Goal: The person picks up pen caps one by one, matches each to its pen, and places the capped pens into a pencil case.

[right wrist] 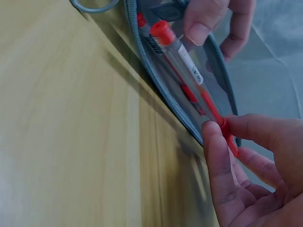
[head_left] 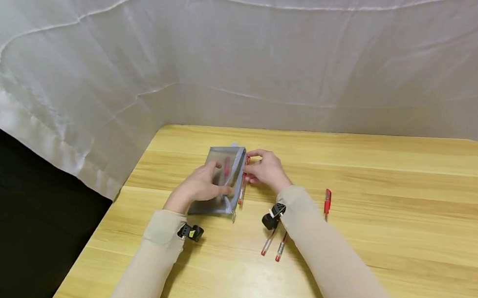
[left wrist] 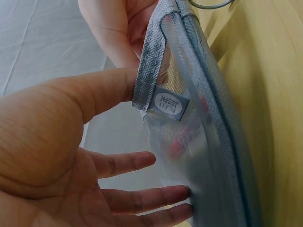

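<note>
A grey translucent zip pouch (head_left: 217,155) lies on the table, its mouth parted toward the right. My left hand (head_left: 205,182) holds it, the thumb hooked over the mouth's edge and the fingers lying nearly straight against the outside. My right hand (head_left: 265,170) pinches a red gel pen (right wrist: 191,68) near its capped end between thumb and fingers. The pen's clear barrel lies along the open mouth, its red end plug pointing toward the left thumb. Another red pen (right wrist: 190,93) is inside the pouch, seen blurred through the wall in the left wrist view.
Two more pens, one at the left (head_left: 268,243) and one beside it (head_left: 281,249), lie partly hidden under my right forearm. A red-capped pen (head_left: 327,201) lies farther right. The wooden table (head_left: 415,198) meets a pale curtain (head_left: 276,55) behind it.
</note>
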The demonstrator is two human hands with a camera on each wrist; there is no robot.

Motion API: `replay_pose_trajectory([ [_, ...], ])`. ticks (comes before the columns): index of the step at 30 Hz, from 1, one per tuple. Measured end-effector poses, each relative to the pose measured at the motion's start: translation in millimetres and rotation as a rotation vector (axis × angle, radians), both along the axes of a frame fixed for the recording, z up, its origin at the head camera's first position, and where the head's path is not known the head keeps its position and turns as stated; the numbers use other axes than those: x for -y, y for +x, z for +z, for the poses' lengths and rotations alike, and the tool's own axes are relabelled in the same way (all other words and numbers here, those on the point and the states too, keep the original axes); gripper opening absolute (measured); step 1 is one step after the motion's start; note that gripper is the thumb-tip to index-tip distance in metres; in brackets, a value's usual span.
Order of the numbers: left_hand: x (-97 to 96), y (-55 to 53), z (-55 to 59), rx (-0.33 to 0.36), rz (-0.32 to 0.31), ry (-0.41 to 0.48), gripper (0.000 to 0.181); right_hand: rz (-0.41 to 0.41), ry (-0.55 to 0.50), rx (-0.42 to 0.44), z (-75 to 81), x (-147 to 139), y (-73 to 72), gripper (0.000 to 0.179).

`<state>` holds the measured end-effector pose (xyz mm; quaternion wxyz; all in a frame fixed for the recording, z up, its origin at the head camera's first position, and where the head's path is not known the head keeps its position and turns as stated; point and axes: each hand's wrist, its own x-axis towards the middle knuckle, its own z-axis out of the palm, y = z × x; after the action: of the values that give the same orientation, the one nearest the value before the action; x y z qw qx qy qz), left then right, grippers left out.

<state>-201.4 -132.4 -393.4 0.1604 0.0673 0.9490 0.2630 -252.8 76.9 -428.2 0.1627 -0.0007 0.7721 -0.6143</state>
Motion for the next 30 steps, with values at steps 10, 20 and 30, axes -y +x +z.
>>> replay_pose_trajectory([
  [10,-2.8,-0.4,-1.3,0.007,-0.004,0.007,0.083,-0.025,0.034,-0.025,-5.8,14,-3.1,0.052],
  [20,-3.8,-1.3,-3.7,0.006,-0.010,0.032,0.082,-0.030,0.086,-0.034,-6.7,21,-2.4,0.053],
  [30,-7.6,-3.4,-4.7,0.007,-0.017,0.043,0.081,-0.024,0.058,-0.010,-5.9,15,-1.2,0.046],
])
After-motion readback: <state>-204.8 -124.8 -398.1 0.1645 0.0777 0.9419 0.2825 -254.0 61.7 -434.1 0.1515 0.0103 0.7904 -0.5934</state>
